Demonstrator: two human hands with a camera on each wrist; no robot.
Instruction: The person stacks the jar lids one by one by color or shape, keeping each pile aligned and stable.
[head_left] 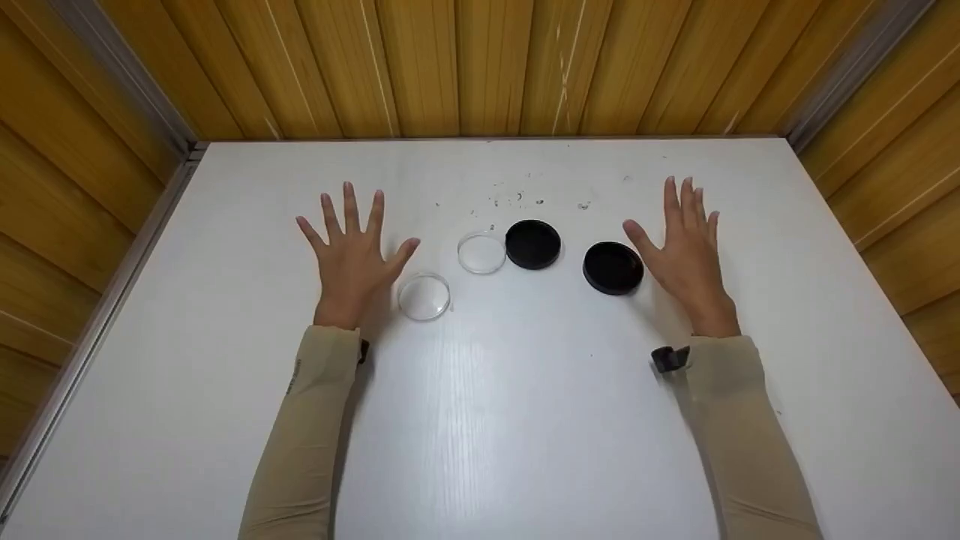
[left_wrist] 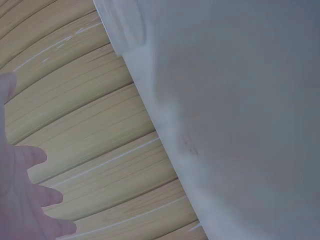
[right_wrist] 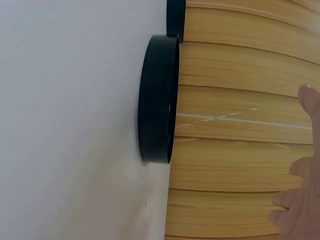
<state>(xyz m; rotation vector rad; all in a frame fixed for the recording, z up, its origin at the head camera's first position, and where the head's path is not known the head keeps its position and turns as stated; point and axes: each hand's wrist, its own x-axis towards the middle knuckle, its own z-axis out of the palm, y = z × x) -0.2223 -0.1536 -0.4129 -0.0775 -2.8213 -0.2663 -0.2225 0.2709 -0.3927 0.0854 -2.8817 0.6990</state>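
My left hand (head_left: 351, 262) is held over the table with its fingers spread wide and nothing in it. Just right of its thumb lies a clear, shallow round dish (head_left: 424, 298). A second clear dish (head_left: 481, 253) sits farther back, right beside a black round dish (head_left: 533, 244). Another black round dish (head_left: 613, 268) is nearest my right hand (head_left: 684, 259), whose fingers point up and away, thumb out to the side, holding nothing. In the right wrist view this black dish (right_wrist: 157, 100) shows its low side wall.
The dishes stand on a white table (head_left: 480, 420) with dark specks (head_left: 519, 197) near its back. Yellow wood-look panels (head_left: 487, 67) rise behind it and at both sides. A metal frame post (head_left: 127, 75) stands at the back left corner.
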